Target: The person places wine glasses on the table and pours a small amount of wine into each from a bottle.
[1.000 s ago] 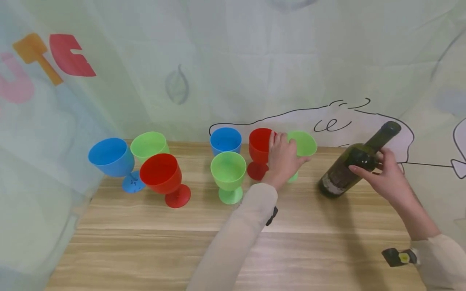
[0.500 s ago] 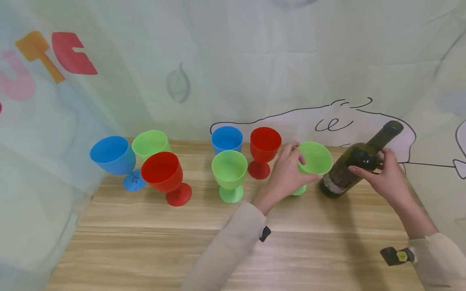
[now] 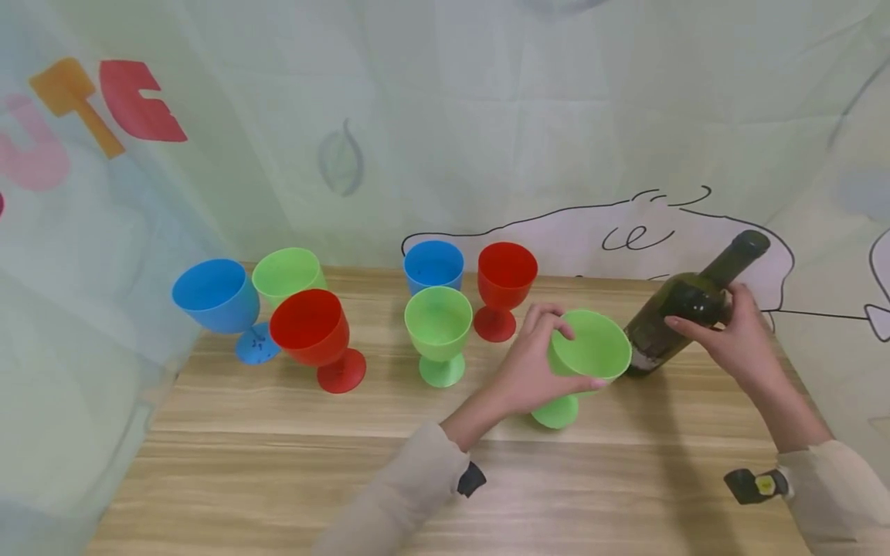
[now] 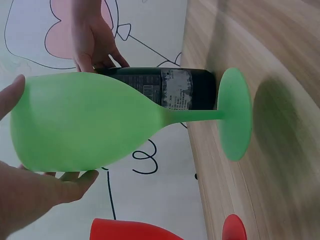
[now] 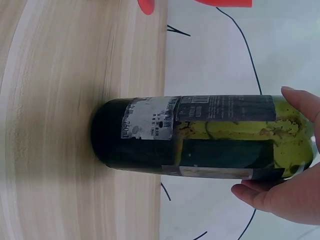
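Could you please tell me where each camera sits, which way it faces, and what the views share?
Head: worn on the head, facing forward and down over the table toward the backdrop; left hand, right hand and sleeves show.
Left wrist: worn on that wrist, facing the held green goblet, image turned sideways; parts of both hands show.
Right wrist: worn on that wrist, facing the bottle, also sideways; only part of the right hand shows.
Shared: both wrist views show the bottle; head and left wrist show the green goblet.
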{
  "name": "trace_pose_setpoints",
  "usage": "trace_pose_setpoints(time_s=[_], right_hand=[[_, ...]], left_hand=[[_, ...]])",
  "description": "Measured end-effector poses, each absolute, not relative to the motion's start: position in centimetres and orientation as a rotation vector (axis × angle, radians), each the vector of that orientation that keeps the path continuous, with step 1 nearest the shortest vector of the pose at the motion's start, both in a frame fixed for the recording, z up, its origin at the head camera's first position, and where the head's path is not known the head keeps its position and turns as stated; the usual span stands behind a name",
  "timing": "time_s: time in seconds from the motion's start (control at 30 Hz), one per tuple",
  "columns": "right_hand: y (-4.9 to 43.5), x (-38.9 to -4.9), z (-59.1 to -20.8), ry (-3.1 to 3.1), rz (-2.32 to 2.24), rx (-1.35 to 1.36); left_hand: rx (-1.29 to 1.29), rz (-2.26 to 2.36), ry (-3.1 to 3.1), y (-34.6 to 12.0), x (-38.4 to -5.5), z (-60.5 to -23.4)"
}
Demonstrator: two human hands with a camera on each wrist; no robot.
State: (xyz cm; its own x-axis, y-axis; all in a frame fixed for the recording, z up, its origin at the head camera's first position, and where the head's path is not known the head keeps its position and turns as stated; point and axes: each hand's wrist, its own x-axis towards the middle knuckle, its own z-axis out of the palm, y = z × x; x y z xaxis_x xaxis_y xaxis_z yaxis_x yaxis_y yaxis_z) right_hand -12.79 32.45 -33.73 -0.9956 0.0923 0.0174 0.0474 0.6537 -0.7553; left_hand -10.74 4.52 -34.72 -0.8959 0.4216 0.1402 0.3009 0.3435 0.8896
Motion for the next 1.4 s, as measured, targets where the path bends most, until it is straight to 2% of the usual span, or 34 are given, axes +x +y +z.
trace_pose_setpoints(time_s=[0.27,0.77,1.4], right_hand=[[33.2,-12.9,-34.3,-2.800,1.374,-0.114],[33.3,-12.9,-35.3,-2.730,1.392,-0.136],[32.1,-12.3,-36.1,-2.663,1.381,-0.131]], left_hand=[[0.698,1.601,2.425,2.9,-9.9,-34.6],[0.509,1.564,2.425,1.1,-9.6,-35.1],[0.507,1.608,2.426,0.4,-9.8,-35.5]])
